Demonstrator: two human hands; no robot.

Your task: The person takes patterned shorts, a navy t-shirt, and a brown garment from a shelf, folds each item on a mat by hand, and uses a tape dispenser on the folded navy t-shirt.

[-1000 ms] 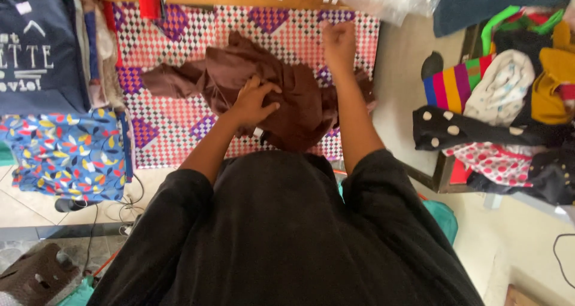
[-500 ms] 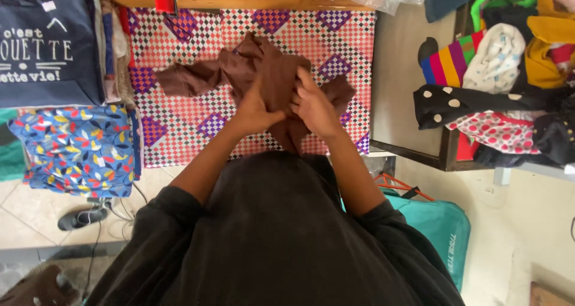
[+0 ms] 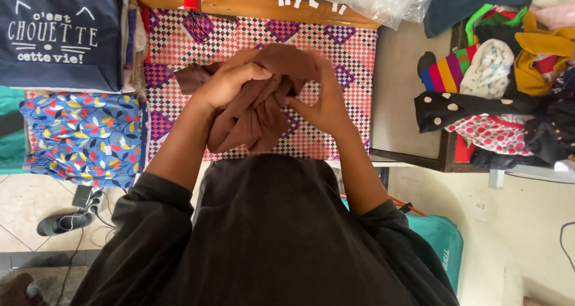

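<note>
Head view showed left hand [image 3: 230, 81] and right hand [image 3: 326, 105] both clamped on the bunched brown cloth [image 3: 257, 111], held between them above the checkered mat [image 3: 353, 60]; probably best to keep edges pinched evenly so folds stay aligned.

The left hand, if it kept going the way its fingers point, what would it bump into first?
Probably the right hand. The left hand grips the brown cloth with fingers aimed rightward across it, so past the cloth lies the other hand, though depth is hard to judge.
</note>
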